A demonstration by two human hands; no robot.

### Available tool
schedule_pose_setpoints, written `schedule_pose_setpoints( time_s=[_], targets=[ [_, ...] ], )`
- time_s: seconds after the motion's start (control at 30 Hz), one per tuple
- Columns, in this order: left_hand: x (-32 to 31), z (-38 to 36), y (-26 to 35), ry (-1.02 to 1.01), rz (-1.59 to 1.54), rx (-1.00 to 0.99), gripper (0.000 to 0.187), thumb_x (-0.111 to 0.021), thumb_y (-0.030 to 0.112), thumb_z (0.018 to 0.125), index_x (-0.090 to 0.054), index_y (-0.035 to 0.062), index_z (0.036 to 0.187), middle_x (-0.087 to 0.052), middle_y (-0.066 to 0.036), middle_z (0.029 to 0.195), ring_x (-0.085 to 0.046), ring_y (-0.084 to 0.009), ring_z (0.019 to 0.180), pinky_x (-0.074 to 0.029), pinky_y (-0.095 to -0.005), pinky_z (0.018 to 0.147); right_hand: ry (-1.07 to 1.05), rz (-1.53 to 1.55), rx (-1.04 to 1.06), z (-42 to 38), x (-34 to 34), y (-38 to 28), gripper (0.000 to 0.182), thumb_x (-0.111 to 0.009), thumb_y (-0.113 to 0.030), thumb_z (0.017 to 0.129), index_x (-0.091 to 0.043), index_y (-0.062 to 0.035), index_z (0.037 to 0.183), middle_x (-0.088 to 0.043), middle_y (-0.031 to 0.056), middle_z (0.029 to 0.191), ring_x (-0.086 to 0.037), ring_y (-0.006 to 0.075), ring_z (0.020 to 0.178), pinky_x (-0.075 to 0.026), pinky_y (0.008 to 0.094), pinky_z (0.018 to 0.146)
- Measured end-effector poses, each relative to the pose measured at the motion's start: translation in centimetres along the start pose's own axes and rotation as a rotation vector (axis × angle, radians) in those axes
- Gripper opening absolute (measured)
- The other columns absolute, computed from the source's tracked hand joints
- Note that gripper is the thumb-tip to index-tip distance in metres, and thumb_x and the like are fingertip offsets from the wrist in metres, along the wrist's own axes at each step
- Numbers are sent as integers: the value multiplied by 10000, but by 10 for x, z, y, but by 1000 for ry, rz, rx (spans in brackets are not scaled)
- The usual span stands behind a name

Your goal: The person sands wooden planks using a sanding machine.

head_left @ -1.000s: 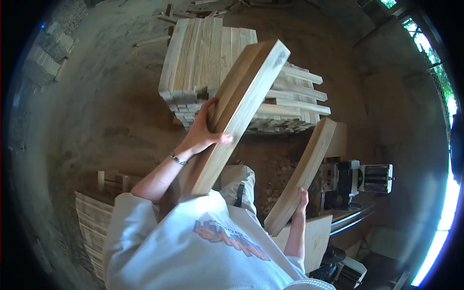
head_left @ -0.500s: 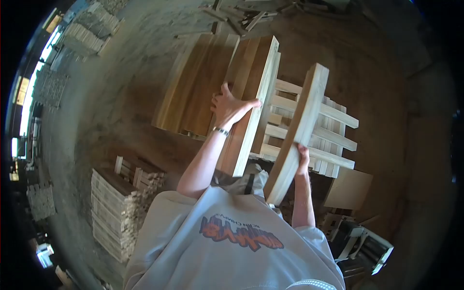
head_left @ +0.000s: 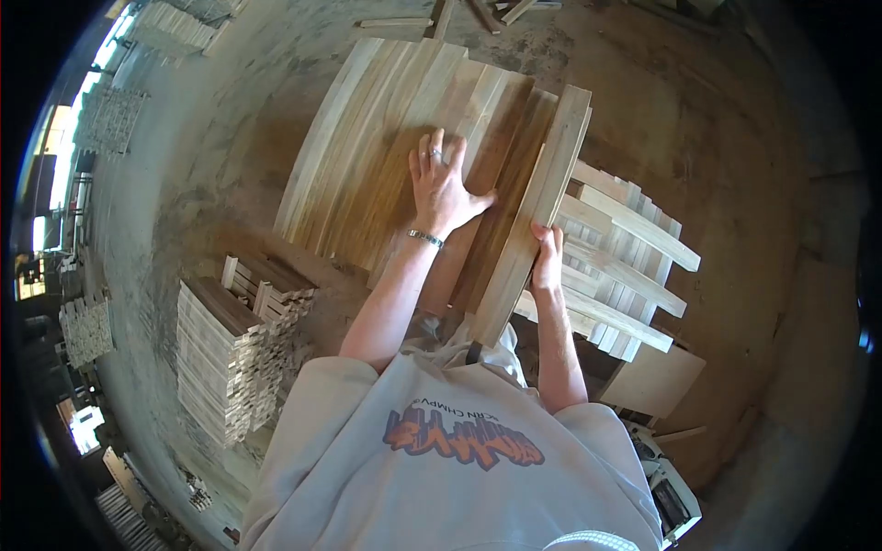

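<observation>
My left hand (head_left: 443, 191) lies on a layer of wooden boards (head_left: 367, 156), fingers spread and the thumb stretched toward the right. A bracelet circles that wrist. At the right side of the layer, my right hand (head_left: 548, 257) grips the edge of a long pale wooden board (head_left: 537, 202), with its thumb on top and the other fingers hidden underneath. This board runs lengthwise beside the others, overlapping the darker strips next to it in this view.
Right of the board, pale crosspieces (head_left: 634, 230) lie over a stack of slats. A block of stacked wood (head_left: 216, 367) stands at the lower left. A flat panel (head_left: 654, 381) and a white-and-black machine (head_left: 671, 500) are at the lower right. Loose wood pieces (head_left: 482, 14) lie on the floor ahead.
The board in my right hand has moved left, up against the layer. My left hand has let go of a board's edge and lies spread on top. The view has shifted.
</observation>
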State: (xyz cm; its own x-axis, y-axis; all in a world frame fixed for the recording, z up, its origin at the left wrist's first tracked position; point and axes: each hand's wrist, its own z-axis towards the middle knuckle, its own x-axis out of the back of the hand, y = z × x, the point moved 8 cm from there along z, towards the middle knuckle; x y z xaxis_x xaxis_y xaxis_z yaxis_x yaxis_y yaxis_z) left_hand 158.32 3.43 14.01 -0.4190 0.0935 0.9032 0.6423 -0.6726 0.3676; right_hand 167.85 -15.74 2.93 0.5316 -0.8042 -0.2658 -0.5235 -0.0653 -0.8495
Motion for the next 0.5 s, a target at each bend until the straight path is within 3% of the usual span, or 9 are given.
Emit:
schedule_pose_setpoints(
  time_s=[0.03,0.07,0.13,0.17,0.2,0.3,0.33,0.4,0.5],
  targets=[
    [5,0,2,-10,51,-17,836,-781,456,654,-453,91,1331,-307,-197,1447,-280,-372,1345,-232,-499,1101,77,-146,20,0,-4,-12,645,-638,-401,785,-423,54,1188,-507,178,1136,-487,233,1061,-389,352,926],
    [8,0,-6,-4,57,-24,836,-781,456,654,-453,91,1331,-307,-197,1447,-280,-372,1345,-232,-499,1101,158,-288,43,1,-5,-21,711,-664,-425,770,-405,91,1184,-503,211,1140,-498,256,1060,-398,364,926],
    [4,-2,-51,-70,-434,103,754,-724,516,721,-506,79,1296,-357,-249,1394,-306,-407,1307,-259,-548,1068,297,-756,151,6,-8,-37,917,-728,-536,702,-363,163,1170,-474,292,1139,-514,374,1058,-418,431,934],
    [18,2,-81,61,-447,111,683,-656,534,789,-514,90,1288,-468,-261,1297,-363,-415,1270,-295,-539,1045,326,-976,267,0,-21,-50,972,-727,-579,688,-343,170,1175,-455,296,1140,-511,406,1046,-424,454,925],
    [40,5,-113,188,-225,129,679,-633,557,791,-529,89,1272,-545,-258,1201,-420,-413,1225,-303,-563,1021,359,-1196,385,-9,-36,-64,1028,-727,-622,673,-324,177,1180,-436,300,1140,-509,438,1033,-430,476,917],
    [71,2,-206,253,466,486,768,-516,631,819,-415,96,1360,-441,-234,1328,-386,-385,1237,-283,-589,988,285,-1053,334,-12,-41,-64,1058,-684,-670,691,-286,161,1212,-387,319,1158,-504,453,1008,-446,489,884],
    [72,4,-211,250,458,468,768,-516,631,819,-415,96,1360,-441,-234,1328,-386,-385,1237,-283,-589,988,261,-936,296,-9,-36,-56,1032,-670,-661,716,-282,153,1217,-371,331,1177,-510,447,997,-456,481,870],
    [64,4,-228,112,400,618,799,-474,650,826,-351,106,1399,-387,-227,1375,-356,-386,1256,-263,-560,997,352,-962,322,10,-14,-28,923,-645,-610,782,-314,123,1235,-412,317,1163,-532,405,987,-464,448,844],
    [69,3,-221,100,398,615,793,-441,662,834,-356,107,1393,-387,-241,1371,-359,-376,1258,-252,-545,997,184,-443,61,29,19,21,735,-627,-510,851,-396,53,1264,-512,245,1110,-539,312,1015,-444,394,848]
  ],
)
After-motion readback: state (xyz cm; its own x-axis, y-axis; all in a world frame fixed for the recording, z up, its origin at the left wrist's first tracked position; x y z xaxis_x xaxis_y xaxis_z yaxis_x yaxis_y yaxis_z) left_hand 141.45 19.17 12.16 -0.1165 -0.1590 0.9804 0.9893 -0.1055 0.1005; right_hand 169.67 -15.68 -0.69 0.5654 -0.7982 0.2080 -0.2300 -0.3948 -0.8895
